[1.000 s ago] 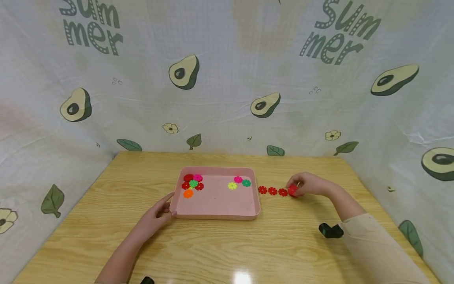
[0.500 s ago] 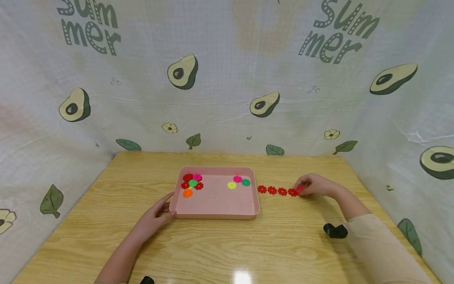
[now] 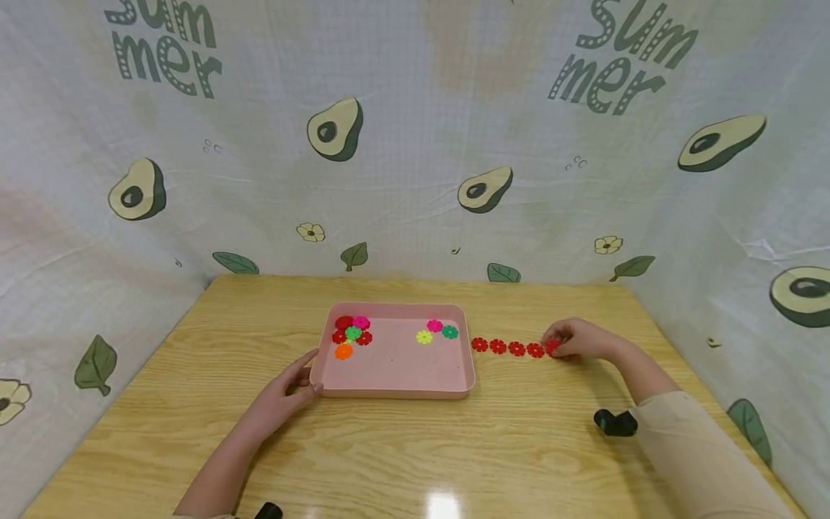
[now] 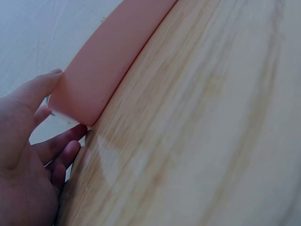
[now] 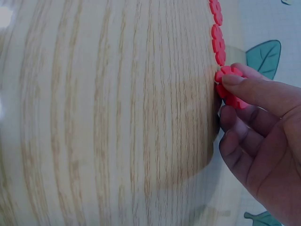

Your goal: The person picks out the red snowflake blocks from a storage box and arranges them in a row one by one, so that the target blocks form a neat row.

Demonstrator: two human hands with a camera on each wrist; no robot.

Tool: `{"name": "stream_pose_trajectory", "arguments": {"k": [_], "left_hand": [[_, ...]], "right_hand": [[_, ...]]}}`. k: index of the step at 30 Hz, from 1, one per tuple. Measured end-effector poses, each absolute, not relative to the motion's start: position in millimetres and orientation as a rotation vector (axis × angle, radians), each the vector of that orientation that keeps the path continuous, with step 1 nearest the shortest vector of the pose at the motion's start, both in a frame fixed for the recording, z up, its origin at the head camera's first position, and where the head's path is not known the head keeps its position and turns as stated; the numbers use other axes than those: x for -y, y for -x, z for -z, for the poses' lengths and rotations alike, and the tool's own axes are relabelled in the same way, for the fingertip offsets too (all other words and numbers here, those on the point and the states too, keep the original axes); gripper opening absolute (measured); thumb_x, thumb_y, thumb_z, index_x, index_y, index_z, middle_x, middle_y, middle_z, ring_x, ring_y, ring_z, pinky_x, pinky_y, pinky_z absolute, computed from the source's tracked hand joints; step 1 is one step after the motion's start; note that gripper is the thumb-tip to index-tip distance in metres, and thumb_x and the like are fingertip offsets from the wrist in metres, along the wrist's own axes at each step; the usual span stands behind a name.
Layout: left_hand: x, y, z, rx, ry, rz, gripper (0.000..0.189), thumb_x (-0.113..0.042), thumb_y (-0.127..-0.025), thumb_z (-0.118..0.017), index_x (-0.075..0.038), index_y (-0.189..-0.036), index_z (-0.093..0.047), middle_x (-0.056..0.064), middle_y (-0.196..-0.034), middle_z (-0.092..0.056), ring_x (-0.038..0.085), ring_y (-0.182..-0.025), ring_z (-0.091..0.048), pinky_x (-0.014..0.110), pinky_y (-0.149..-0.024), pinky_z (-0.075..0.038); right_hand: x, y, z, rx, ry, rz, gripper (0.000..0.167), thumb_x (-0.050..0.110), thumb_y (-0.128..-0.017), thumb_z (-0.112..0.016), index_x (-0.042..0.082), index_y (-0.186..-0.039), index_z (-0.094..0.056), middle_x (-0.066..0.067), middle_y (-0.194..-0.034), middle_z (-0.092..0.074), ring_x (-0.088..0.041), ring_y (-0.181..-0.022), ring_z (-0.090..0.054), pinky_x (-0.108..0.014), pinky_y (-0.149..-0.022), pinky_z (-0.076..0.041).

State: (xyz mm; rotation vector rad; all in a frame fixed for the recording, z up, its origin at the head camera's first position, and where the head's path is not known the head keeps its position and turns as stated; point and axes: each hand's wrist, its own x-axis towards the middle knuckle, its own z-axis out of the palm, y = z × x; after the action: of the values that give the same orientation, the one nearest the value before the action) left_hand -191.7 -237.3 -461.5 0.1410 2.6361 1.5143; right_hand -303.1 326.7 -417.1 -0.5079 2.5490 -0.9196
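A pink tray (image 3: 395, 371) lies on the wooden table. At its near left corner my left hand (image 3: 279, 404) holds the tray, thumb on the front wall and fingers around the left side. To the right of the tray runs a row of red flower-shaped plastic pieces (image 3: 498, 347). At the row's right end my right hand (image 3: 580, 339) pinches another red flower piece (image 5: 233, 100) between thumb and fingers, right beside the last one. In the right wrist view, the thumb covers part of this piece.
Inside the tray, a cluster of red, pink, green and orange flower pieces (image 3: 344, 352) sits at the left. A yellow piece (image 3: 424, 336), a pink one (image 3: 435, 326) and a green one (image 3: 450, 331) lie toward the right. A printed cloth (image 3: 402, 144) hangs behind the table.
My right hand has moved right, leaving one red piece in the row, and now brings a further red piece flat at the row's end. The left hand has stayed at the tray.
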Motion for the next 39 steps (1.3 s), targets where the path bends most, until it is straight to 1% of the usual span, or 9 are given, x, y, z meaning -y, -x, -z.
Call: {"name": "stream_pose_trajectory", "arguments": {"k": [7, 14, 19, 24, 28, 34, 39], "left_hand": [[238, 192, 461, -2.639, -0.144, -1.515, 0.068, -0.035, -0.093, -0.067, -0.022, -0.152, -0.036, 0.014, -0.134, -0.054, 0.026, -0.116, -0.050, 0.049, -0.101, -0.034], [238, 191, 460, -2.650, -0.145, -1.513, 0.068, -0.035, -0.093, -0.067, -0.021, -0.152, -0.036, 0.014, -0.134, -0.054, 0.026, -0.114, -0.050, 0.049, -0.100, -0.035], [238, 190, 461, -2.650, -0.143, -1.515, 0.068, -0.034, -0.093, -0.067, -0.022, -0.152, -0.036, 0.013, -0.133, -0.055, 0.025, -0.113, -0.051, 0.048, -0.100, -0.036], [238, 189, 460, -2.653, -0.141, -1.512, 0.068, -0.035, -0.093, -0.067, -0.022, -0.152, -0.036, 0.013, -0.133, -0.055, 0.025, -0.113, -0.050, 0.047, -0.100, -0.036], [238, 189, 460, -2.657, -0.151, -1.509, 0.068, -0.035, -0.093, -0.067, -0.020, -0.152, -0.036, 0.014, -0.133, -0.055, 0.025, -0.113, -0.050, 0.047, -0.099, -0.036], [237, 190, 462, -2.654, -0.160, -1.512, 0.068, -0.035, -0.093, -0.068, -0.021, -0.152, -0.037, 0.014, -0.132, -0.056, 0.025, -0.113, -0.051, 0.047, -0.099, -0.036], [237, 190, 463, -2.658, -0.155, -1.506, 0.068, -0.035, -0.092, -0.068, -0.022, -0.152, -0.037, 0.013, -0.132, -0.056, 0.025, -0.113, -0.051, 0.048, -0.099, -0.036]], "right_hand": [[-325, 303, 415, -2.565, 0.514, 0.901, 0.018, 0.000, -0.086, -0.070, -0.003, -0.103, -0.067, -0.006, -0.090, -0.063, -0.021, -0.078, -0.052, -0.031, -0.067, -0.047], [-323, 302, 415, -2.585, 0.515, 0.881, 0.020, 0.001, -0.085, -0.071, -0.001, -0.105, -0.068, -0.006, -0.091, -0.062, -0.021, -0.079, -0.050, -0.033, -0.068, -0.045], [-318, 300, 409, -2.588, 0.498, 0.863, 0.021, 0.000, -0.085, -0.070, -0.001, -0.107, -0.068, -0.008, -0.097, -0.063, -0.021, -0.081, -0.051, -0.034, -0.069, -0.046], [-301, 298, 392, -2.616, 0.522, 0.836, 0.021, 0.002, -0.088, -0.067, 0.001, -0.109, -0.067, -0.011, -0.106, -0.062, -0.025, -0.089, -0.054, -0.036, -0.074, -0.048], [-283, 298, 379, -2.630, 0.634, 0.791, 0.023, 0.002, -0.089, -0.066, 0.000, -0.113, -0.066, -0.013, -0.112, -0.062, -0.026, -0.095, -0.056, -0.036, -0.078, -0.049], [-253, 296, 365, -2.594, 0.697, 0.773, 0.026, 0.004, -0.088, -0.068, 0.001, -0.114, -0.066, -0.014, -0.113, -0.062, -0.027, -0.097, -0.057, -0.035, -0.077, -0.051], [-227, 295, 358, -2.578, 0.742, 0.767, 0.025, 0.006, -0.088, -0.070, 0.007, -0.113, -0.067, -0.013, -0.115, -0.062, -0.027, -0.101, -0.056, -0.038, -0.082, -0.051]]}}
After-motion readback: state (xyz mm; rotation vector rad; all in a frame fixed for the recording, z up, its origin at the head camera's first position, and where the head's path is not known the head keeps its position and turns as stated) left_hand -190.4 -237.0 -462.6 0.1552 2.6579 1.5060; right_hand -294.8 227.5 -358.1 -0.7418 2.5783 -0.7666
